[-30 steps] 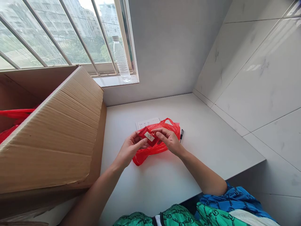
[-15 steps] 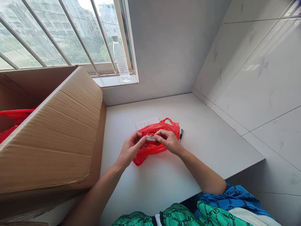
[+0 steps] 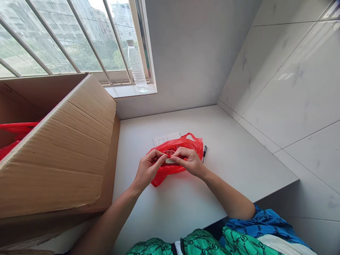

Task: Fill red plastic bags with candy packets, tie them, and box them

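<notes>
A red plastic bag (image 3: 162,179) lies open on the white table, its mouth facing up. Over that opening, my left hand (image 3: 148,168) and my right hand (image 3: 192,163) pinch a small red packet (image 3: 170,152) between thumbs and fingers. Dark and pale speckles show on the packet's upper part, and a white label (image 3: 170,160) sits just below the fingertips. Fingers partly cover the packet, so its exact kind is unclear. More red, dark-patterned pieces appear inside the bag behind my fingers.
A sheet of paper with writing (image 3: 167,137) lies partly under the bag; a black pen (image 3: 204,153) is to its right. A large cardboard box (image 3: 66,148) holding red plastic stands left. A water bottle (image 3: 136,69) stands on the windowsill. Walls border the table (image 3: 239,159).
The packet has tilted between my fingers: its speckled upper part now shows more, and the white label appears lower and more covered. My fingertips have come slightly closer together.
</notes>
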`<state>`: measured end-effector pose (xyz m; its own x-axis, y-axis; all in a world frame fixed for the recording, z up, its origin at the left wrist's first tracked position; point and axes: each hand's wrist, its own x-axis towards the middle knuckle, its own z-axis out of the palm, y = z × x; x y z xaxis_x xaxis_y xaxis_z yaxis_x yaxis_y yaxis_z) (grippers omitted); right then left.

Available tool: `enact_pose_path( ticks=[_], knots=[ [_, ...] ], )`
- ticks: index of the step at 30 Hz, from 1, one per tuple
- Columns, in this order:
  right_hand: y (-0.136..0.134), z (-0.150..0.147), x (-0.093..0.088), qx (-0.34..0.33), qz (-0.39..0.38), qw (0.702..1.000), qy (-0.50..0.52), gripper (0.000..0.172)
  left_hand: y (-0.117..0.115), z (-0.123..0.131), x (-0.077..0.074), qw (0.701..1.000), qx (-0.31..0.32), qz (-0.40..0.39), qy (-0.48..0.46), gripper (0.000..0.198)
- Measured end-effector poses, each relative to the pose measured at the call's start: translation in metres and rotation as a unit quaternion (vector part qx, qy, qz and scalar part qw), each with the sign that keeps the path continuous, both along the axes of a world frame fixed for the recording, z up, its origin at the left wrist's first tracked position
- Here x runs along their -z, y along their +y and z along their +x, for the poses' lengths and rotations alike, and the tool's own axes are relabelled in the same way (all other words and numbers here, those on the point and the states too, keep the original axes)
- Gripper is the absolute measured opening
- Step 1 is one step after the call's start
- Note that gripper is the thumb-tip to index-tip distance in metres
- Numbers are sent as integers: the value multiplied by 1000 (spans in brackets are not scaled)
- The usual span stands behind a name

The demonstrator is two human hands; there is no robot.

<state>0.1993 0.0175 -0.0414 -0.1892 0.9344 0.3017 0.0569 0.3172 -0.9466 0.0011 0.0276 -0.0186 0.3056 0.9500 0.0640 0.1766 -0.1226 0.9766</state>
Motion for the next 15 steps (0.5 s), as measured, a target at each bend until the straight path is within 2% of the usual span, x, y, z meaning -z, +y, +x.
enact_pose_path(
  ticks=[3, 9, 15],
  knots=[
    [0, -2, 0, -8, -18, 999, 38, 23, -1, 1, 0, 1000, -13, -10, -13, 33],
    [-4, -6, -2, -18, -109, 987, 117, 25, -5, 5, 1, 999, -19, -3, -35, 32],
    [-3, -3, -3, -27, -118, 988, 100, 36, -1, 2, 3, 998, -28, -28, -38, 35]
  ],
)
